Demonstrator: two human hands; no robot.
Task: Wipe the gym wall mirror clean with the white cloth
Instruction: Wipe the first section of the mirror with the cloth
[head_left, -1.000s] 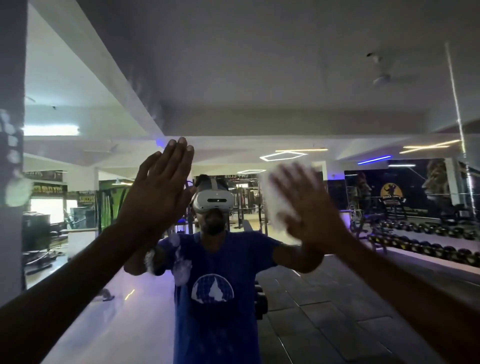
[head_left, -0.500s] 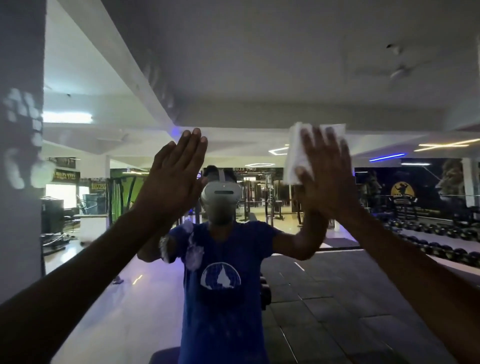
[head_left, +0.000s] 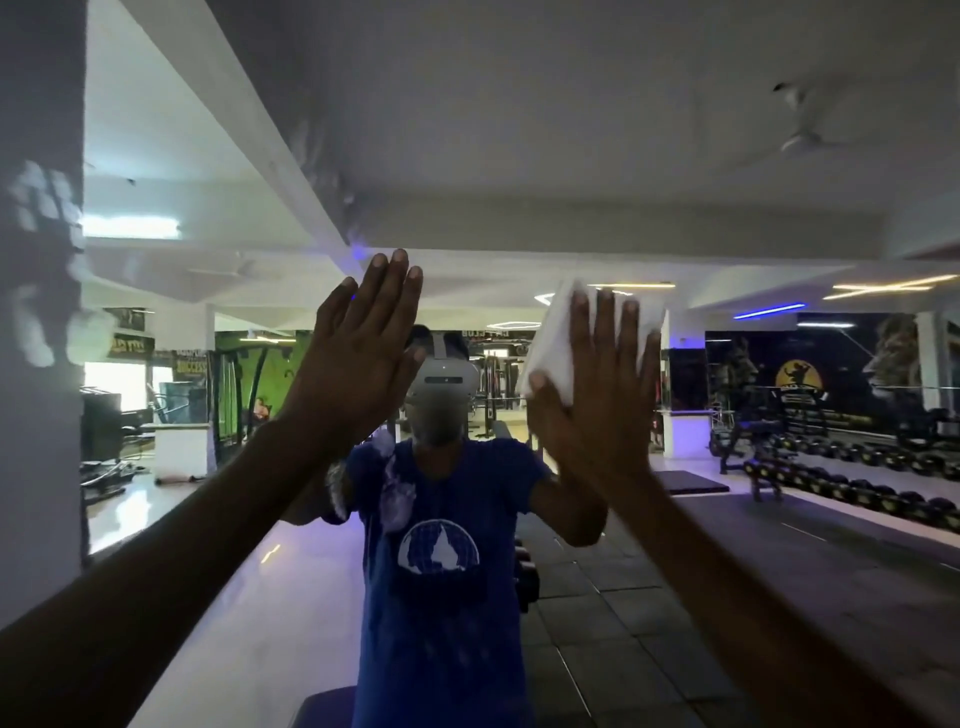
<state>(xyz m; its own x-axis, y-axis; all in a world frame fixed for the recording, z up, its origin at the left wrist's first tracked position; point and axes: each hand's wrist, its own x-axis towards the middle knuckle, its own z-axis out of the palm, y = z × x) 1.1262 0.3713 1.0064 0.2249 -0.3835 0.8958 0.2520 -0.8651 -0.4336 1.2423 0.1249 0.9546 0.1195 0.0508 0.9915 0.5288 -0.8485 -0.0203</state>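
Note:
The gym wall mirror (head_left: 519, 156) fills the view and reflects the gym and a person in a blue shirt. My right hand (head_left: 597, 395) presses the folded white cloth (head_left: 550, 338) flat against the glass, fingers straight and spread, at head height right of centre. The cloth shows above and left of the fingers; the rest is hidden behind the palm. My left hand (head_left: 363, 358) rests flat on the mirror, fingers straight and together, left of the reflected headset. Pale smudges (head_left: 397, 496) mark the glass below my left hand.
A grey wall edge (head_left: 36, 364) with more pale smears borders the mirror on the left. Reflected in the glass are a dumbbell rack (head_left: 852, 483) at the right, a dark tiled floor (head_left: 649, 623), weight machines and ceiling lights.
My right hand swept the cloth up from mid height and to the right, then slid a little lower. My left hand stayed flat on the glass in about the same spot.

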